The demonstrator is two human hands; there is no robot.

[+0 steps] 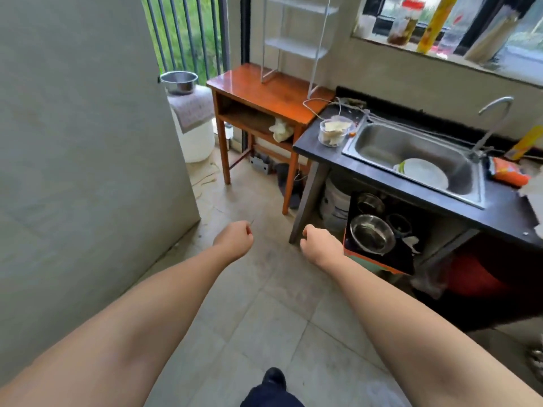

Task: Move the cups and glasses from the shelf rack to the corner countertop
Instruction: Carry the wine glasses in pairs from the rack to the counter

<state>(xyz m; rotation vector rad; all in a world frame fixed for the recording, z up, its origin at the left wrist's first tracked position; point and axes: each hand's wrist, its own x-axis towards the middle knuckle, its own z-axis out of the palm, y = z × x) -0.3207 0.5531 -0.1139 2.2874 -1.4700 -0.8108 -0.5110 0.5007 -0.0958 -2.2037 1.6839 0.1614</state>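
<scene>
A white wire shelf rack (pixel 296 48) stands on an orange wooden table (pixel 264 92) against the far wall; its visible tiers look bare, and I see no cups or glasses on it. The dark countertop (pixel 311 145) meets the table at the corner and carries a clear glass container (pixel 333 132) with pale pieces inside. My left hand (pixel 235 239) and my right hand (pixel 320 243) are stretched out low over the floor, both curled into loose fists with nothing in them, well short of the rack.
A steel sink (pixel 379 148) with white plates (pixel 423 173) is set in the counter, with a tap (pixel 493 118) behind. Steel bowls (pixel 371 233) sit under the counter. A white barrel (pixel 195 127) topped by a steel bowl stands left of the table. A grey wall (pixel 73 142) closes the left side.
</scene>
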